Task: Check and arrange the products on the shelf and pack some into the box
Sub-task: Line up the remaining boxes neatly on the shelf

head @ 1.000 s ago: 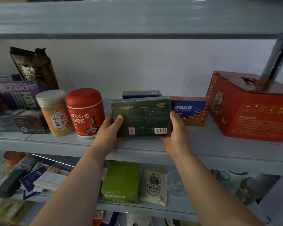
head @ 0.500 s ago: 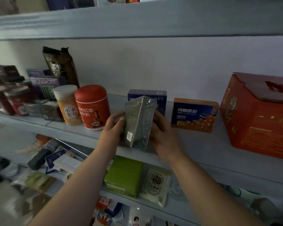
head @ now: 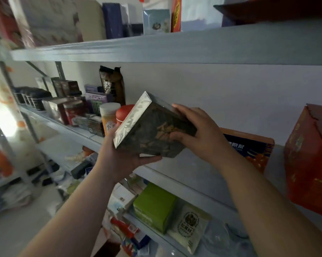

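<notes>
We note the box [head: 152, 134] held clear of the shelf [head: 184, 169], tilted, in front of the red jar [head: 124, 113]. Glossy dark green, gold print on the near face, shiny silver end turned up-left. Left hand [head: 119, 160] cups its lower corner from beneath; right hand [head: 199, 134] clasps the right end, thumb on the near face.

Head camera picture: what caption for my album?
Left hand and right hand hold a tilted dark box before the shelf.
</notes>
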